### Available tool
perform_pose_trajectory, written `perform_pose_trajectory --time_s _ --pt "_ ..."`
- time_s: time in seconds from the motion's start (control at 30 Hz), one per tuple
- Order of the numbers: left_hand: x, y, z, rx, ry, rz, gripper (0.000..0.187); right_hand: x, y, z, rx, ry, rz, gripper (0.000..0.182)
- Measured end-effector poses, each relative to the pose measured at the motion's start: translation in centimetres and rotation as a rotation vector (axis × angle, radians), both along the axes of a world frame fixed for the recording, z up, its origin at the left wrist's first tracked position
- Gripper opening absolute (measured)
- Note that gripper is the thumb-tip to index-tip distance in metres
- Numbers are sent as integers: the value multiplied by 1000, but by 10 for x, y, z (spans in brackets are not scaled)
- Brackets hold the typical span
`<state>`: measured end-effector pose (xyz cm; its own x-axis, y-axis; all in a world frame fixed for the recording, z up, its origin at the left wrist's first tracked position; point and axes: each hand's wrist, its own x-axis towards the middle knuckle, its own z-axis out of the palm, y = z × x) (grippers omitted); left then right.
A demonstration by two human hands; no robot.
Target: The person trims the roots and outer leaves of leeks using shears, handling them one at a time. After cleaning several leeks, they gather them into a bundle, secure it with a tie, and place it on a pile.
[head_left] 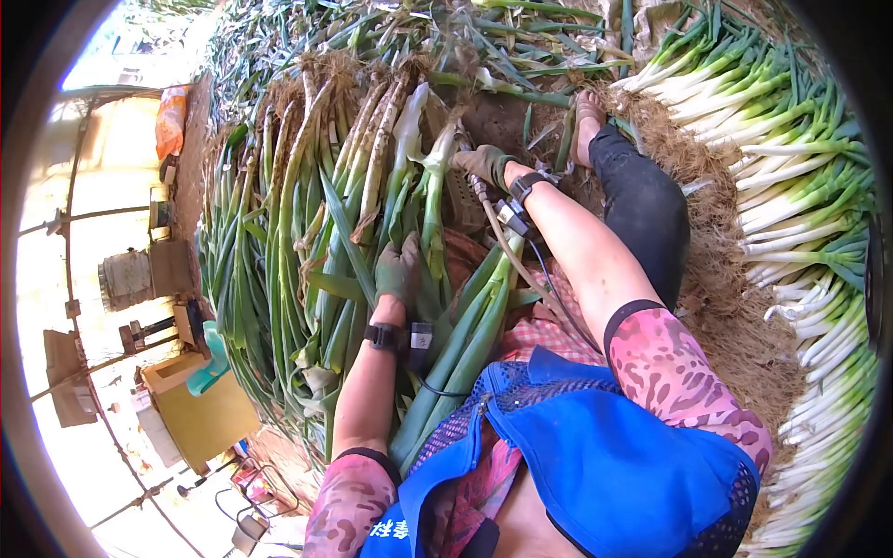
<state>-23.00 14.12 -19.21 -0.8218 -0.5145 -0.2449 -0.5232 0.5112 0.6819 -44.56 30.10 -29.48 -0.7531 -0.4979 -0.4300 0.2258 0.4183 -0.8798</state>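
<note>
My left hand (398, 268), in a dark work glove, is closed around the leaves of a green onion (434, 200) in the middle of the view. Its root end points up and away, and its pale outer skin is loose and flared. My right hand (481, 166), also gloved, grips the metal-fitted end of a hose (498, 219) close to that root end. Whatever tool is on the hose's end is mostly hidden by the hand. Unpeeled green onions (298, 186) with brown roots lie in a thick pile beside my left hand.
Cleaned white-stemmed green onions (772, 177) lie in a long row at the right, with cut roots (735, 316) heaped alongside. Leaf scraps (307, 37) cover the far ground. Cardboard boxes (200, 409) and a teal plastic item (209, 358) stand at the left. My bent leg (642, 200) is at right.
</note>
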Motion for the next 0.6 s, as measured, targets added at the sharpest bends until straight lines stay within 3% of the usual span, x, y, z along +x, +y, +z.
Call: perform_pose_trajectory --time_s 0.1,0.13,0.3,0.37,0.43,0.53,0.6 --pt "0 -1 -5 28 19 16 45 3 -9 -12 -15 59 85 58" --pt "0 -2 -7 43 19 24 45 13 4 24 22 -91 -5 57" --pt "2 -13 -22 -45 -4 17 47 29 8 21 -95 -130 -26 53" --pt "4 -23 -37 -132 10 9 48 52 27 65 -74 -238 53 46" --pt "3 -25 -39 -38 17 24 51 79 38 76 -155 -300 128 40" --pt "-2 -25 -38 -45 -45 35 53 126 65 120 -1 -232 241 39" --pt "-4 -12 -21 -109 -112 25 54 145 76 117 82 -165 234 45"
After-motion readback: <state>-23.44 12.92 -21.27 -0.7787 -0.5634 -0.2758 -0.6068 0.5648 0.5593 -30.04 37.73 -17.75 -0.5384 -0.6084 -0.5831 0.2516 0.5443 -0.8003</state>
